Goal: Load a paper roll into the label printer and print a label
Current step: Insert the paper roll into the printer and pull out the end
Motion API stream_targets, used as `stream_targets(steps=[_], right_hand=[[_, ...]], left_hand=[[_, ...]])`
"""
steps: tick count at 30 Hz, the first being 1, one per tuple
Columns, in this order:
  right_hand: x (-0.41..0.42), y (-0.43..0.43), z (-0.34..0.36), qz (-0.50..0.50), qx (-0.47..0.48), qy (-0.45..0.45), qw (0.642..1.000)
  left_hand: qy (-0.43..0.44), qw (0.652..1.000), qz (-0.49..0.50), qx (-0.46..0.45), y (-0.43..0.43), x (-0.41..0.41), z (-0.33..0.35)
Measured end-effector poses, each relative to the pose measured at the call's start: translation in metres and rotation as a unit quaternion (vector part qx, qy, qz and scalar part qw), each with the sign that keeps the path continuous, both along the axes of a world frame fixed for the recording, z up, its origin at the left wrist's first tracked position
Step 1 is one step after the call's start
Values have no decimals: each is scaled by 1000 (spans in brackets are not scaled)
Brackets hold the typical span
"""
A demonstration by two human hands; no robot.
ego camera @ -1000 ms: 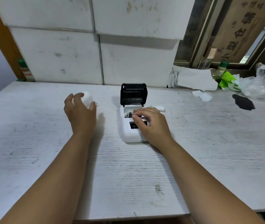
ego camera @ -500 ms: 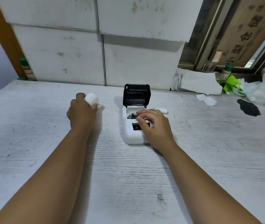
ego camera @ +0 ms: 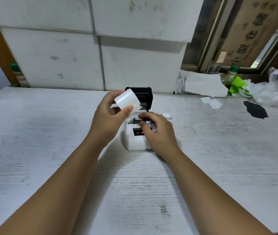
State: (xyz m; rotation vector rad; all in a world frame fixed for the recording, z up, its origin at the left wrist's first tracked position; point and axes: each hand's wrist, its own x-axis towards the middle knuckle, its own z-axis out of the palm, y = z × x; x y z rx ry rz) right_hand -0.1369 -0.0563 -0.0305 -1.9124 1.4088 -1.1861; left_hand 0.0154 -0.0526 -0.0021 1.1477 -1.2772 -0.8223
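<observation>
A small white label printer (ego camera: 133, 141) stands mid-table with its black lid (ego camera: 145, 94) flipped up at the back and its paper bay open. A red light glows on its front panel. My left hand (ego camera: 107, 119) holds a white paper roll (ego camera: 127, 101) in the air, just above and left of the open bay, pinched between thumb and fingers. My right hand (ego camera: 158, 133) rests on the printer's right side, fingers curled over the bay's front edge and part of the panel.
The white wooden table (ego camera: 33, 141) runs to a wall of white panels. A small white piece (ego camera: 167, 115) lies right of the printer. Paper scraps (ego camera: 211, 102), a dark patch (ego camera: 255, 111), plastic bags (ego camera: 268, 90) and a green-capped bottle (ego camera: 231, 73) crowd the back right.
My left hand has lifted the paper roll off the table and carried it right, up to the printer's open bay. My right hand has stayed on the printer.
</observation>
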Motion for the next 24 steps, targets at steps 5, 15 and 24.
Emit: stream_targets(steps=[5, 15, 24], right_hand=[[1, 0, 1, 9, 29, -49, 998], [-3, 0, 3, 17, 42, -65, 997], [-10, -5, 1, 37, 16, -44, 998]], left_hand=[[-53, 998, -29, 12, 5, -17, -11], [-184, 982, -17, -30, 4, -17, -16], [-235, 970, -49, -29, -10, -12, -18]])
